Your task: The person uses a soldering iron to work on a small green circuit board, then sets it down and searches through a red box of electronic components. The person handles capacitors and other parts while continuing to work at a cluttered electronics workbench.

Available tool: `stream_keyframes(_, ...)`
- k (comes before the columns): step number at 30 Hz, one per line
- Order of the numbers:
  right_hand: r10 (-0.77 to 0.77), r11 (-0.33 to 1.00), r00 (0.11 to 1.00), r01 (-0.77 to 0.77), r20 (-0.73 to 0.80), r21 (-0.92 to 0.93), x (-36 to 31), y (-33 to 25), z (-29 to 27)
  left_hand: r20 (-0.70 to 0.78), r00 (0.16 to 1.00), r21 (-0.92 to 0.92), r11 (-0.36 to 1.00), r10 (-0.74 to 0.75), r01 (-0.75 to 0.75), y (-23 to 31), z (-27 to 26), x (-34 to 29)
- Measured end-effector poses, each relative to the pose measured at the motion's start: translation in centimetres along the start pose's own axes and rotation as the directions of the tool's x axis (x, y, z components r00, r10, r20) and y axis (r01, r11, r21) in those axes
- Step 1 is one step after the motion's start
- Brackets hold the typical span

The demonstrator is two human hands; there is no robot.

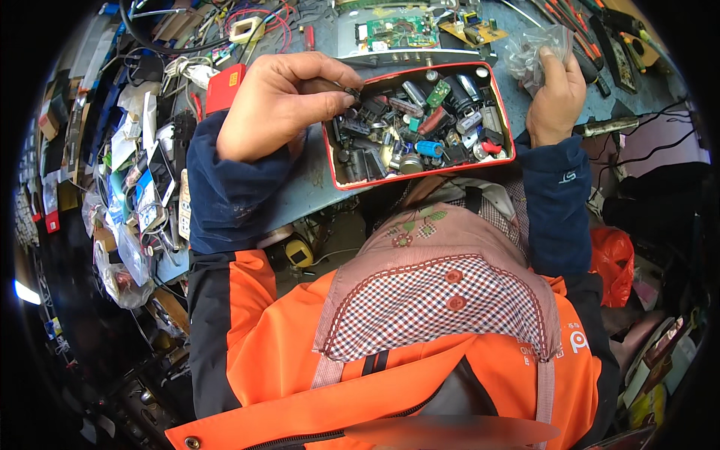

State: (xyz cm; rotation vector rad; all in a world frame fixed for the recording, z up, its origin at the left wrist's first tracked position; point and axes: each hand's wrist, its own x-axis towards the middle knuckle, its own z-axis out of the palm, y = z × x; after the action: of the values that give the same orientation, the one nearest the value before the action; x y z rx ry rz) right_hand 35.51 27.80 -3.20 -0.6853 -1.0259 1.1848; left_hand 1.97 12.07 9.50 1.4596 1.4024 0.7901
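A red-rimmed box (420,179) full of loose electronic parts lies at the near edge of the bench in front of me. Over its left end, my left hand (289,101) pinches a small dark component (352,94) between thumb and forefinger. Among the parts in the box are a blue capacitor (429,148), a green circuit piece (439,93) and several dark cylinders. To the right of the box, my right hand (556,101) is closed on a clear plastic bag (534,54). What the bag contains is hard to make out.
Behind the box sits a metal chassis with a green circuit board (397,34), beside a tan board (474,31). A red box (224,88) lies near my left wrist. Pliers and screwdrivers (577,34) crowd the back right. Cluttered parts and bags (139,195) fill the left side.
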Motion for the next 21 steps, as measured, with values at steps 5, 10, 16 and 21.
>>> stream_keyframes(5,0.011,0.995,1.0,-0.01,0.011,-0.096,0.4,0.1,-0.2,0.067,0.996,-0.274,0.959,-0.056,0.072,-1.2,-0.8,1.1)
stream_keyframes(10,0.019,0.997,1.0,-0.018,0.007,-0.08,0.2,-0.1,0.0,0.087,0.995,-0.309,0.951,0.043,-0.015,-1.6,-0.7,1.4)
stream_keyframes(16,0.016,0.995,1.0,-0.015,0.01,-0.1,0.3,0.3,-0.4,0.055,0.998,-0.29,0.957,0.003,0.013,-1.7,-0.3,1.3)
stream_keyframes(21,0.02,0.996,1.0,-0.02,0.007,-0.086,0.2,0.3,-0.3,0.087,0.996,-0.294,0.956,0.005,0.021,-1.6,-0.1,1.3)
